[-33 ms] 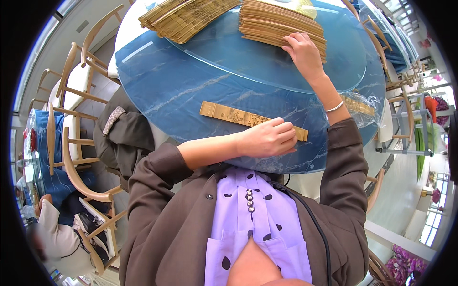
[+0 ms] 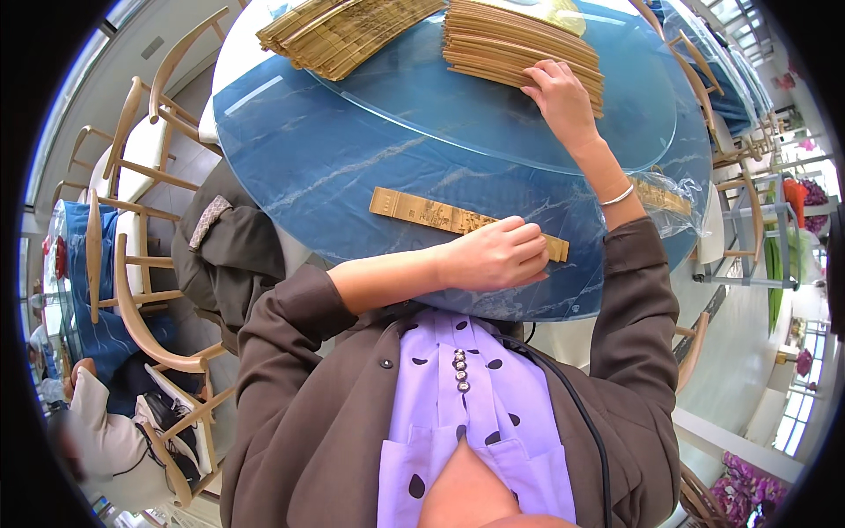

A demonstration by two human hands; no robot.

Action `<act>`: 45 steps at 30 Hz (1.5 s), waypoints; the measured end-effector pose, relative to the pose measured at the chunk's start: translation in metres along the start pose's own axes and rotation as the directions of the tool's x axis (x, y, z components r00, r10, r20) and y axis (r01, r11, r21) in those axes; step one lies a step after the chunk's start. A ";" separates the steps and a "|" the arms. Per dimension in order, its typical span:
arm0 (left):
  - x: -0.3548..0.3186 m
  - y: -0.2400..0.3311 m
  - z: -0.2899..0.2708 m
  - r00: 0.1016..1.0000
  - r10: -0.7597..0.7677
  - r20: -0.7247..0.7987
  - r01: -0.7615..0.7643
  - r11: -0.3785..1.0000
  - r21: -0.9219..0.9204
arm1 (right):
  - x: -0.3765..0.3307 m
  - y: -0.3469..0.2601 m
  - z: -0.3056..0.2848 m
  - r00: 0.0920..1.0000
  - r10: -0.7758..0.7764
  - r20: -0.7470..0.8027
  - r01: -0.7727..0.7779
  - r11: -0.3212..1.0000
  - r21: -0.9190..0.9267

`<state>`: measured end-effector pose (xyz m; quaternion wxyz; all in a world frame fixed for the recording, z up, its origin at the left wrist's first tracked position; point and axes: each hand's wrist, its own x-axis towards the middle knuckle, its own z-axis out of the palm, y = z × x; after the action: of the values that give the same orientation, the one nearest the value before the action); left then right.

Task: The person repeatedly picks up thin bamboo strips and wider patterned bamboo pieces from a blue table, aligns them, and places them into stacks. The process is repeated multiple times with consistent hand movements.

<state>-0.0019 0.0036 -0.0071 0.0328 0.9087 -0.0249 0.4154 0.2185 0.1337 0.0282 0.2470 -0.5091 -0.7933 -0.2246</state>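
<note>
A long flat gold paper sleeve (image 2: 422,210), printed with dark marks, lies slantwise on the blue table near its front edge. Over its right part rests my left hand (image 2: 497,255), fingers curled closed on it; the fingertips are hidden. A short end of the gold strip shows beyond the knuckles. Farther off, my right hand (image 2: 563,97) reaches to a thick stack of similar gold sleeves (image 2: 510,48) on the glass turntable. Thumb and fingers pinch the stack's near edge toward its right end. Another gold bundle (image 2: 343,35) lies to the left of that stack.
The round blue marbled table (image 2: 299,158) carries a raised glass turntable (image 2: 396,114). Clear plastic wrap (image 2: 673,207) with gold pieces lies by my right wrist. Wooden chairs (image 2: 132,290) stand at the left, one near a dark garment (image 2: 233,246). A black cable (image 2: 581,396) hangs down my front.
</note>
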 end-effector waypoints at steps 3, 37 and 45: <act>-0.002 -0.001 0.000 0.999 -0.051 -0.013 0.051 0.998 -0.024 | 0.000 0.000 0.000 1.000 -0.022 0.016 0.022 1.000 -0.007; -0.001 -0.008 0.004 0.986 -0.164 0.043 0.167 0.980 -0.105 | -0.031 -0.020 -0.011 0.974 -0.058 0.219 0.071 0.996 -0.054; -0.002 -0.008 0.000 0.932 -0.300 0.205 0.329 0.936 -0.127 | -0.032 -0.042 -0.029 0.977 0.212 -0.010 -0.201 0.938 0.282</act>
<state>-0.0024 0.0115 -0.0089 0.1691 0.9295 0.0855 0.3165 0.1965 0.0779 0.0267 0.3544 -0.5450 -0.7541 -0.0931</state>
